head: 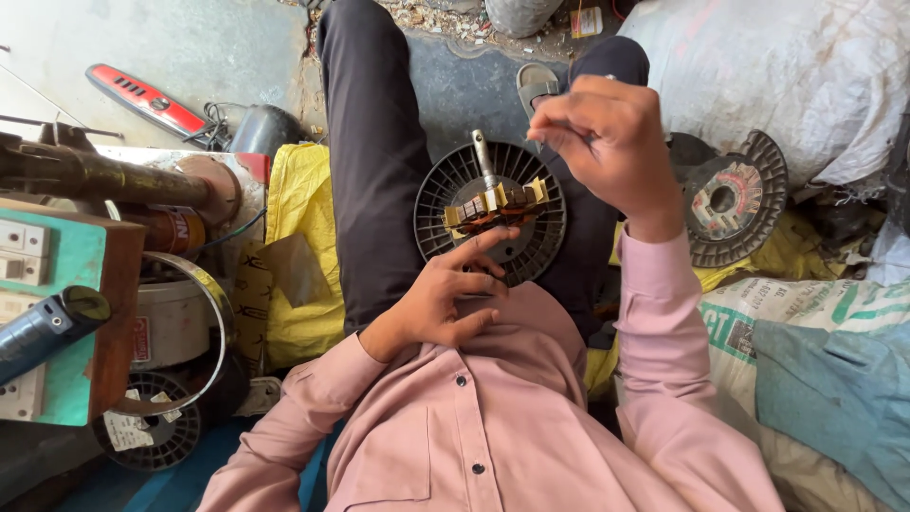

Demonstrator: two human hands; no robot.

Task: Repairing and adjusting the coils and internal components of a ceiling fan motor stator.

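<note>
Copper-brown windings and brass-coloured plates mark the motor armature (493,204) that we see at the centre of the head view, its steel shaft pointing up and away; it sits over a black ribbed fan disc (531,248) that rests on the person's lap, between dark trousers (374,180) and a pink shirt (493,417). Our left hand (445,299) lies just below the armature, its index finger stretched out so the tip touches the lower edge of the windings, the other fingers loosely curled and holding nothing else. Our right hand (607,142) is raised above and to the right of the armature, its fingers pinched narrowly together; whether a fine wire runs between the fingertips we cannot tell. To the right, a worn flap disc (735,199) leans against a large white sack (777,66). On the left, yellow cloth (299,246) lies beside the thigh, next to a white round tub (175,322) with a metal band, a teal switch board (52,284) and a red-handled tool (147,100) on the grey floor (190,47).
</note>
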